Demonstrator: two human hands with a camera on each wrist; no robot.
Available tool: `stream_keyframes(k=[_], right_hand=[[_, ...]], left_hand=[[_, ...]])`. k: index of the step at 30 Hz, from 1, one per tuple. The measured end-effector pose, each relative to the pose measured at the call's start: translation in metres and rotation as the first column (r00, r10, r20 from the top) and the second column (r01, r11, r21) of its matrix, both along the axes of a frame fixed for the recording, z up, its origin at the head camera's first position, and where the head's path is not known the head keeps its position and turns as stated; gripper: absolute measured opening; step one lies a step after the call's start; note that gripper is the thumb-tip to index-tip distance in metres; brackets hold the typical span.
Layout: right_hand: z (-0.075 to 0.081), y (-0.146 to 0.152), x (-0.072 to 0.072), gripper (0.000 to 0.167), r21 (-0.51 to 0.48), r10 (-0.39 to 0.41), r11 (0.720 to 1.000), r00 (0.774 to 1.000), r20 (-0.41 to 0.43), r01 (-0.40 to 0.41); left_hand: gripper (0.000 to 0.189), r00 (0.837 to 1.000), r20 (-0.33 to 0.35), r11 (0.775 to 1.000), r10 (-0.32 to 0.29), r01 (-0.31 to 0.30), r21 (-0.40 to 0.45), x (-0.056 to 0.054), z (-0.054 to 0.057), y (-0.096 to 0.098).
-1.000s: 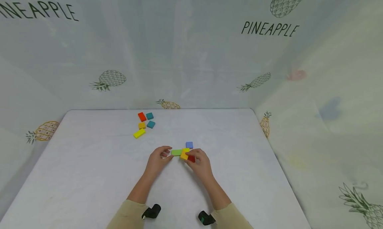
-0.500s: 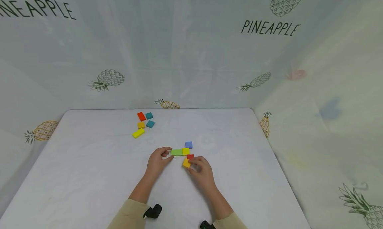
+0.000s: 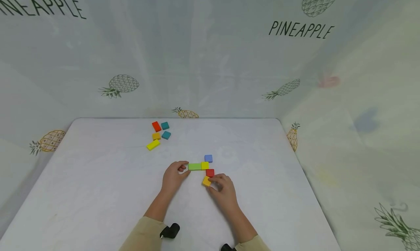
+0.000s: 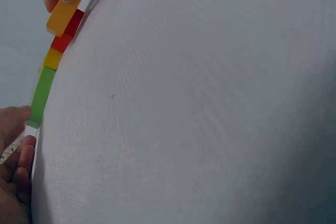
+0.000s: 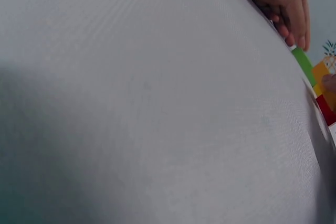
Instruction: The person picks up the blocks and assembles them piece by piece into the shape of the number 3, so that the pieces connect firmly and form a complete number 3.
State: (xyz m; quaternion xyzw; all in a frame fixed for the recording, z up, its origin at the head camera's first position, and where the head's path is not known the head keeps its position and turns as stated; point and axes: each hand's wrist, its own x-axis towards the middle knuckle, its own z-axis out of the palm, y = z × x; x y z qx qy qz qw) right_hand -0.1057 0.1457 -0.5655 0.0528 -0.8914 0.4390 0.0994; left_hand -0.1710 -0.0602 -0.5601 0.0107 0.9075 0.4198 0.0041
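Head view: orange block (image 3: 206, 181) left of right hand (image 3: 224, 192), pinched; left hand (image 3: 173, 176) pinching left end of green block (image 3: 195, 166)

Left hand (image 3: 174, 175): turned inward, thumb and forefinger set in a pinch, remaining fingers curled toward the palm. Left forearm (image 3: 156, 206): bared, extended forward, inclined inward; covered lower down by a beige left sleeve (image 3: 143, 233). Right hand (image 3: 225, 192): held slightly nearer the body, thumb and forefinger brought into a pinch. Right forearm (image 3: 241, 223): bared, likewise angled inward; beige right sleeve (image 3: 254, 245) cropped by the lower edge.
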Motion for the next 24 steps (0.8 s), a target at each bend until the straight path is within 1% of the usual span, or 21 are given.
stream_keyframes(k=[2, 5, 9, 16, 20, 24], right_hand=[[-0.0007, 0.0006, -0.0001, 0.026, 0.004, -0.009, 1.000, 1.000, 0.007, 0.008], [-0.0008, 0.0011, 0.0000, 0.026, 0.002, -0.025, 1.000, 0.999, 0.038, 0.025], [-0.0018, 0.0012, -0.0001, 0.026, 0.014, -0.038, 0.999, 0.997, 0.061, 0.038], [-0.0030, 0.0015, 0.0004, 0.026, 0.056, -0.024, 0.998, 0.999, 0.028, 0.022], [-0.0031, 0.0014, 0.0003, 0.025, 0.069, -0.018, 0.998, 0.999, 0.044, 0.015], [-0.0027, 0.0013, 0.0001, 0.025, 0.090, -0.016, 0.996, 0.997, 0.072, 0.009]], left_hand=[[0.033, 1.000, 0.002, 1.000, 0.006, -0.006, -0.003, -0.0001, -0.0004, 0.0007], [0.032, 1.000, 0.000, 1.000, 0.014, -0.014, -0.009, -0.0002, -0.0013, 0.0015], [0.030, 1.000, -0.003, 1.000, 0.022, -0.022, -0.004, 0.0006, -0.0002, 0.0018], [0.029, 1.000, -0.010, 1.000, 0.022, -0.022, 0.003, 0.0012, 0.0026, 0.0026], [0.028, 1.000, -0.008, 1.000, 0.026, -0.026, 0.002, 0.0014, 0.0022, 0.0032], [0.028, 0.999, 0.012, 0.999, 0.035, -0.035, 0.005, 0.0015, 0.0029, 0.0042]])
